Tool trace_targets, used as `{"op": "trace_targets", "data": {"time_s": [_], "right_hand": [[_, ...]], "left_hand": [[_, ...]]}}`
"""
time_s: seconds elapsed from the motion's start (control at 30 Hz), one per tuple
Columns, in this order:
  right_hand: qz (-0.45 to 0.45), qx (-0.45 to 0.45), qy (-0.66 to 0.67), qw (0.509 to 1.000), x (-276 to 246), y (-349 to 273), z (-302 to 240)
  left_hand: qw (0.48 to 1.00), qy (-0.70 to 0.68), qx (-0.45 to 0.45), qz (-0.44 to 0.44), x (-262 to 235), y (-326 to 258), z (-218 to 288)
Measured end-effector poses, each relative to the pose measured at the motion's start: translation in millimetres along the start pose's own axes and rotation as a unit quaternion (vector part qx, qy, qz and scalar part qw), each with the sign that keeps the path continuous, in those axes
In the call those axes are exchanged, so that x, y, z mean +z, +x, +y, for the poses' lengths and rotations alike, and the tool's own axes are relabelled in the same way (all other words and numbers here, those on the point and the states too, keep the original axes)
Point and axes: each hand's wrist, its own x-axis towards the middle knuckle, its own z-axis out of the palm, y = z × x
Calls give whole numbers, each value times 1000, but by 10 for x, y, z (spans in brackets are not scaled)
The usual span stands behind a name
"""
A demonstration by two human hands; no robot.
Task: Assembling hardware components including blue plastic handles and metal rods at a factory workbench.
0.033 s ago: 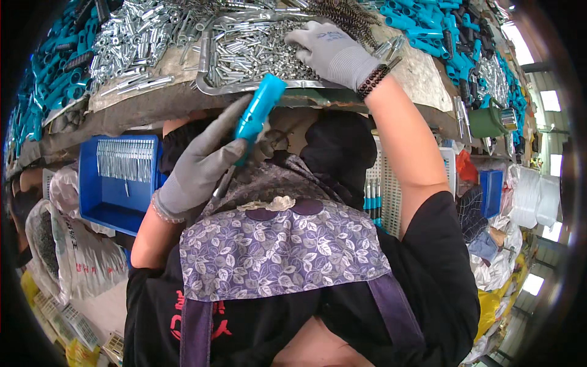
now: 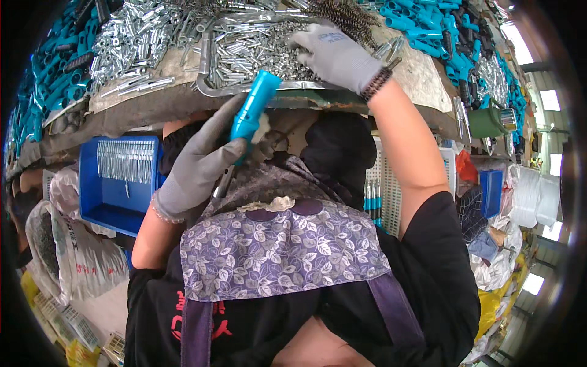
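Note:
My left hand [image 2: 199,162], in a grey glove, is closed around a teal plastic handle [image 2: 259,98]. The handle's hollow-looking end points up toward the bench, and a metal rod [image 2: 224,182] shows below the hand. Over the right part of a metal tray [image 2: 206,58], my gloved right hand [image 2: 336,54] has its fingers bent down at the small parts. Whatever those fingertips pinch is hidden. Short silver pins [image 2: 241,58] lie in the tray's left part, and smaller silver pieces [image 2: 282,43] lie beside the right hand.
Silver metal parts [image 2: 137,40] are heaped left of the tray. Dark springs [image 2: 348,15] lie behind it. Teal handles are piled at far left [image 2: 55,79] and right [image 2: 422,33]. Below the bench edge, a blue bin [image 2: 101,202] holds metal rods; a pale crate [image 2: 391,171] stands right.
The teal handle has shifted slightly left and up at its top end, with a small turn of my left hand. My right hand has moved only a little to the right.

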Motion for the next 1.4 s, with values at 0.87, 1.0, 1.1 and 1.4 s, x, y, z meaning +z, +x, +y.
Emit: {"op": "trace_targets", "data": {"time_s": [0.87, 1.0, 1.1, 1.4], "right_hand": [[-28, 96, 307, 946, -229, -313, 139], [-19, 175, 303, 936, -236, -345, 101], [18, 192, 331, 924, -226, -351, 30], [58, 176, 598, 780, -352, -350, -689]], "left_hand": [[969, -211, -66, 109, 66, 464, 300], [970, -206, -70, 107, 146, 499, 362], [974, -189, -68, 103, 142, 511, 349], [967, -228, -32, 113, 196, 509, 246]]}}
